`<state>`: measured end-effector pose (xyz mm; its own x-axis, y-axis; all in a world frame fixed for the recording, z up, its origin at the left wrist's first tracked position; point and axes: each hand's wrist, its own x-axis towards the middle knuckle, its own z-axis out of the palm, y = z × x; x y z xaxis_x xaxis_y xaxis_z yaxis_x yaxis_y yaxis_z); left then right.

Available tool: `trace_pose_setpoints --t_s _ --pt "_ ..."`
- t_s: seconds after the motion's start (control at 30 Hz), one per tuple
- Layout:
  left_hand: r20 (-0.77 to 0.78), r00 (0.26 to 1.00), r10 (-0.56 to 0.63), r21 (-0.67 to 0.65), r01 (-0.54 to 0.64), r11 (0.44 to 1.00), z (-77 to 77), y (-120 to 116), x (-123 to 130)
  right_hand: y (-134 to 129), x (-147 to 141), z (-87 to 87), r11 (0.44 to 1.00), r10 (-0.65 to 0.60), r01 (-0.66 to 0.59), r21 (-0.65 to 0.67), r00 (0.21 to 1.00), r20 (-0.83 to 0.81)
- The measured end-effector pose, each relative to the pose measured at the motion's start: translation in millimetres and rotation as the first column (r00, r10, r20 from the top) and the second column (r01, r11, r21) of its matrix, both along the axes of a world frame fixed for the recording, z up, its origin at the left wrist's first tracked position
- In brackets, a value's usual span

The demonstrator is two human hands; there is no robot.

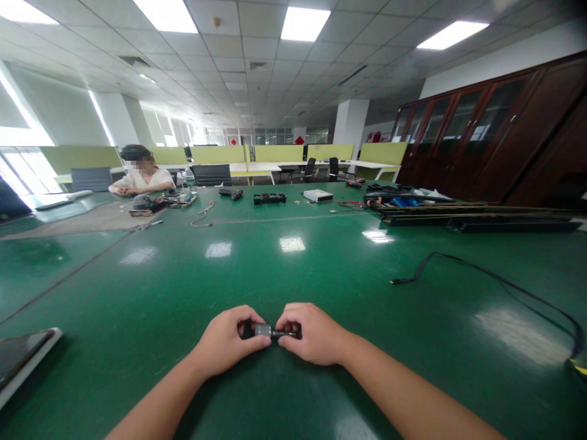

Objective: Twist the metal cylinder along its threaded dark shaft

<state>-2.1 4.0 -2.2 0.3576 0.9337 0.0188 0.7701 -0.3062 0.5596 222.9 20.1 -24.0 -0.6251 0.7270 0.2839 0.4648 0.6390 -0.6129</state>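
Note:
A small cylindrical part [263,330] with a grey body and a thinner dark shaft lies sideways between my two hands, near the front of the green table [321,269]. My left hand [228,340] is closed, thumb and fingers pinching the grey body. At the other end, my right hand [313,333] pinches the thin shaft, whose tip shows between thumb and fingers. Its exact kind is too small to make out.
A black flat cable [495,283] curves over the table at right. A tablet-like device [27,354] lies at the left edge. Farther back are a black tray [269,198], a white box [317,195], a power drill [230,194] and black rails [481,217]. A person [143,174] sits at back left.

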Motion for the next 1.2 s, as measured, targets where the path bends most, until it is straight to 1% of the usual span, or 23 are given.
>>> trace_pose_setpoints --t_s 0.17,0.4,0.73,0.97,1.2 --pt "-0.009 1.000 0.023 -0.005 -0.023 1.000 -1.8 0.1 -0.3 -2.1 -3.9 2.0 0.998 -0.012 0.008 0.064 0.999 0.048" --pt "-0.019 1.000 0.019 0.003 -0.019 1.000 -1.7 -1.5 0.8 -1.2 -5.7 1.4 0.995 0.006 -0.012 0.099 0.998 0.058" --pt "-0.032 0.999 0.012 0.012 -0.011 1.000 1.4 -1.1 1.6 -0.9 -1.7 0.3 0.994 -0.005 -0.001 0.113 0.999 0.045" --pt "-0.014 1.000 0.003 0.006 -0.003 1.000 3.9 -1.8 1.7 0.5 0.7 0.8 0.996 0.010 -0.012 0.087 1.000 0.026" --pt "-0.007 1.000 0.006 0.005 -0.006 1.000 0.9 -1.9 0.3 2.0 3.4 -1.0 0.996 0.010 -0.012 0.085 1.000 0.024"
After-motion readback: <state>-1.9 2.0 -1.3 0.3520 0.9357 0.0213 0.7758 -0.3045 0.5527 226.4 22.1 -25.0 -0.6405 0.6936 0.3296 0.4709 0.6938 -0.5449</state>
